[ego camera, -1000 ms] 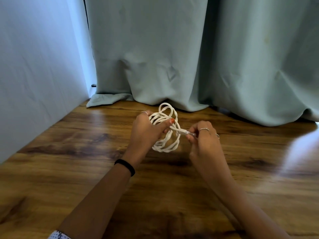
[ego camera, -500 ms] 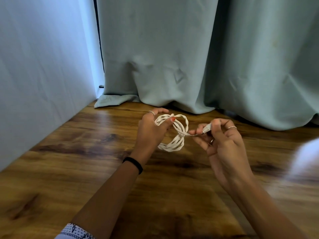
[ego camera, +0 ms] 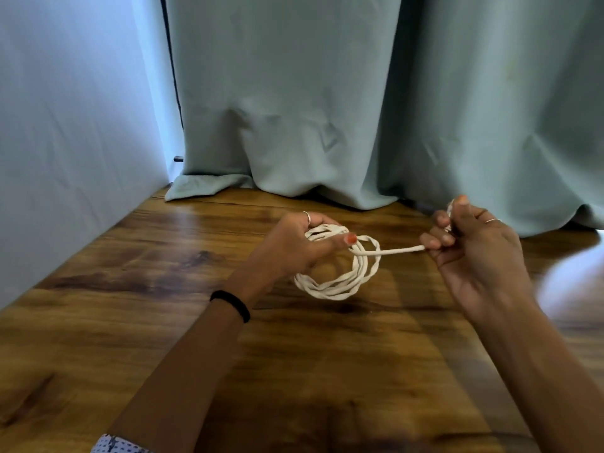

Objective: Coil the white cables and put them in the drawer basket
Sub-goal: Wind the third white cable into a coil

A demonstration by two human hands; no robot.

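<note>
We held the white cable (ego camera: pixel 340 273) up between our two hands, just above the desk (ego camera: pixel 163 289). Our left hand (ego camera: pixel 294 246) gripped the round bundle of loops, with the thumb pressed on top. The loose end ran sideways from the loops to our right hand (ego camera: pixel 470 243), which pinched it in curled fingers. So the long, straight bit lay left to right, and the right hand was nearer the end. We think the end needed tucking round the loops next. No drawer basket was in sight.
</note>
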